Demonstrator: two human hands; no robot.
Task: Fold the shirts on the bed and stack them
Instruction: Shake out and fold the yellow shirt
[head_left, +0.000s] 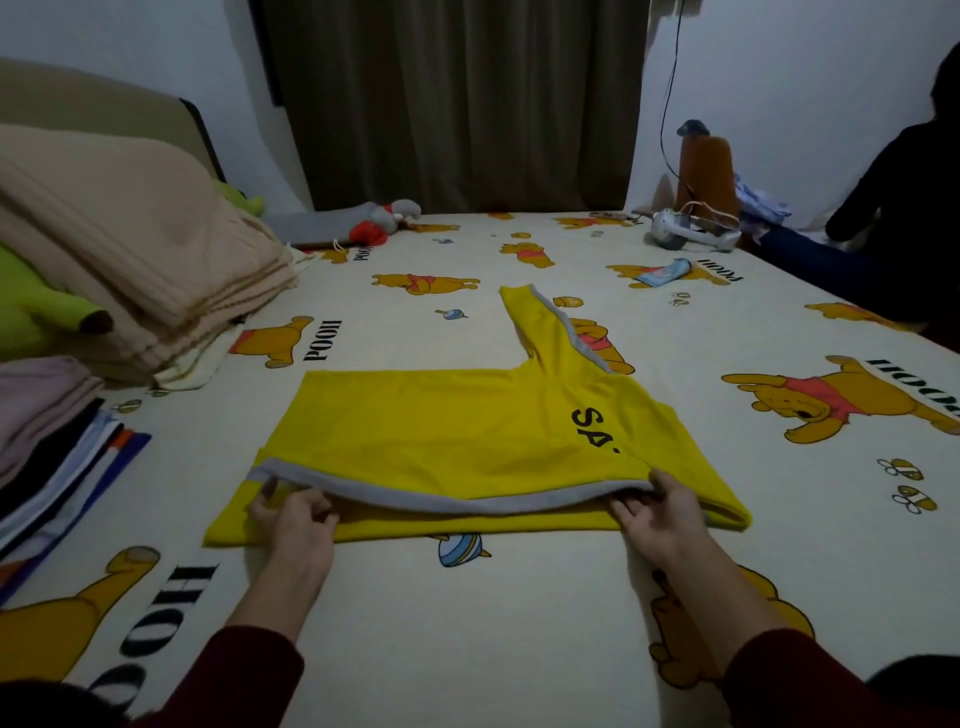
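Both hands at the near edge of the yellow shirt (452, 431), mid-bed on the bear-print sheet (467, 613). Left hand (293, 514) pinches the grey-trimmed hem (441, 496); right hand (657, 512) has fingers curled over the same hem, thumb underneath. Risks: uneven pull skews the fold, and the sleeve (550, 327) sticking out far side could bunch. Fabric looks slippery, my guess. Finished stack (57, 457) at left is cut off, count unclear. Shirt print only partly readable.
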